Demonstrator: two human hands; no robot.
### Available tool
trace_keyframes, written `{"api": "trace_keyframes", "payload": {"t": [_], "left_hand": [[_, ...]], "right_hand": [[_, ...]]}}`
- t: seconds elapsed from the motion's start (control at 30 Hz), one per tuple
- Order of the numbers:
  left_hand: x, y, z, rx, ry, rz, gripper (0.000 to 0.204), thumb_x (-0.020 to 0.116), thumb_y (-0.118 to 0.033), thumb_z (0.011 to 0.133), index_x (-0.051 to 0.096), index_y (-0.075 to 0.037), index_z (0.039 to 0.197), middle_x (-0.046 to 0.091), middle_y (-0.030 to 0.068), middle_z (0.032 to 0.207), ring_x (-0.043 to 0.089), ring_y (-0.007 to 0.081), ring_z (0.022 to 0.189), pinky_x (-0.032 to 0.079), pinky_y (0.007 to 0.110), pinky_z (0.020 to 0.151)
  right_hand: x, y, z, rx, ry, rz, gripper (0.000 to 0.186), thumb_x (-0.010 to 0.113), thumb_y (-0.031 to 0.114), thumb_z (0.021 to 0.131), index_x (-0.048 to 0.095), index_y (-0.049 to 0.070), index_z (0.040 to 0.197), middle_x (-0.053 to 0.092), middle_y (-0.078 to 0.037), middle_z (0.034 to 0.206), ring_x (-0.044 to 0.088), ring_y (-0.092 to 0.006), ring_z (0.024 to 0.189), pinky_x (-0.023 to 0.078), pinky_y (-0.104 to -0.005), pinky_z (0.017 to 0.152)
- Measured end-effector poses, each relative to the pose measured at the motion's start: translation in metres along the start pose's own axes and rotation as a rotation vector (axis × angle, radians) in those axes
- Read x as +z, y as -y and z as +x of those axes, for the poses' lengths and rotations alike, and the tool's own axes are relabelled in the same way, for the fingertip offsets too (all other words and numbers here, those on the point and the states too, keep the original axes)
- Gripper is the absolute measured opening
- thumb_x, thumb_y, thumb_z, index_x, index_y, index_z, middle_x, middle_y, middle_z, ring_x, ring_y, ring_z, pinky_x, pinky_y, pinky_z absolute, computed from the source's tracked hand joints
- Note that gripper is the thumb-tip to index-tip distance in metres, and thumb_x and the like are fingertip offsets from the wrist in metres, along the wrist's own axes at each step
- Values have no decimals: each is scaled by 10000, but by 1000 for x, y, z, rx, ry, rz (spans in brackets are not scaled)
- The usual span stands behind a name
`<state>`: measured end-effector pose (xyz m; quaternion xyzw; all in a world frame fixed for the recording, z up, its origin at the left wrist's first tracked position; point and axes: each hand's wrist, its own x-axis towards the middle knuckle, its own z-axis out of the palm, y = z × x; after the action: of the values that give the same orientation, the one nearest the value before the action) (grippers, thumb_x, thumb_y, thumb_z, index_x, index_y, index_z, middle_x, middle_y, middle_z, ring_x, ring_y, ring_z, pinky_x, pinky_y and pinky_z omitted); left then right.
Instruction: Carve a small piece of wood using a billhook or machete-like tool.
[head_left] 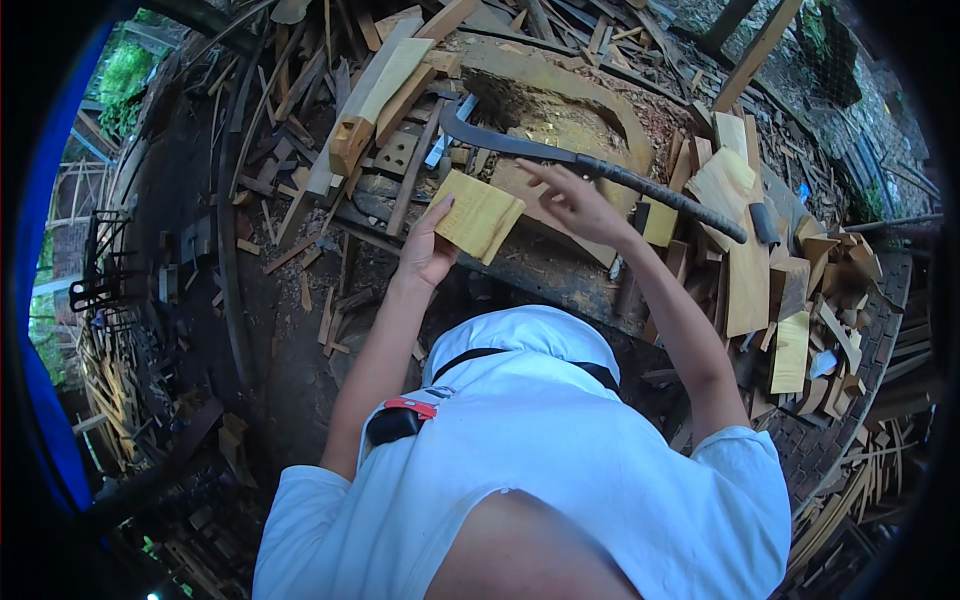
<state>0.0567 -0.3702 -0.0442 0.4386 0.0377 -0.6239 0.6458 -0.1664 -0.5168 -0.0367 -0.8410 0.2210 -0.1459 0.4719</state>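
Beyond the yellow block [476,213], a hollow [626,122] holds chips [543,128].

Blue tarp [48,405] down L edge of frame; green leaves [125,75] upper L. Long pale beam [385,90] upper L of ctr, w/ scrap sticks around it. Wood post [757,54] upper R, slanting. R side: heap of offcuts [790,285], mixed sizes, next to brick paving [815,457]. Thin strips [868,490], lower R.
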Motion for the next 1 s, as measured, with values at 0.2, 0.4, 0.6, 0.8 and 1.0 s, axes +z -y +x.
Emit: {"api": "trace_keyframes", "payload": {"t": [0.2, 0.4, 0.6, 0.8, 1.0], "left_hand": [[2, 16, 7, -125, -144, -14, 374, 675, -191, 900, 557, -41, 1222, 623, 93, 1171, 630, 189, 1071, 551, 311, 906], [1, 16, 2, -98, -61, 62, 405, 549, -355, 969, 544, -56, 1244, 570, 94, 1200, 605, 210, 1068, 543, 365, 909], [11, 9, -12, -18, 15, 325, 496, 433, -456, 1004, 524, -99, 1336, 529, 71, 1174, 544, 179, 1009, 477, 389, 945], [13, 13, -15, 120, 41, 493, 485, 425, -467, 1011, 542, -135, 1345, 551, 0, 1073, 524, 100, 913, 456, 305, 870], [2, 16, -13, 212, 131, 538, 486, 448, -437, 1010, 522, -123, 1373, 574, -17, 1052, 518, 68, 857, 443, 254, 848]], "right_hand": [[24, 40, -13, 58, -2, 247, 700, 648, 16, 859, 384, 216, 1475, 508, -114, 1199, 592, -189, 1034, 545, -310, 905], [42, 29, -19, 58, -169, 132, 431, 691, 79, 862, 610, 131, 1283, 513, -90, 1160, 601, -169, 1004, 542, -291, 863], [56, 19, -30, 228, -246, 616, 424, 685, 121, 894, 581, 64, 1302, 613, -64, 1149, 630, -153, 1000, 548, -274, 873], [59, 25, -38, 357, -255, 1029, 428, 659, 131, 922, 549, 11, 1317, 624, -89, 1149, 634, -144, 1003, 551, -280, 870], [56, 23, -44, 436, -307, 1284, 453, 635, 172, 942, 502, 12, 1344, 638, -103, 1095, 661, -163, 932, 568, -278, 856]]}}
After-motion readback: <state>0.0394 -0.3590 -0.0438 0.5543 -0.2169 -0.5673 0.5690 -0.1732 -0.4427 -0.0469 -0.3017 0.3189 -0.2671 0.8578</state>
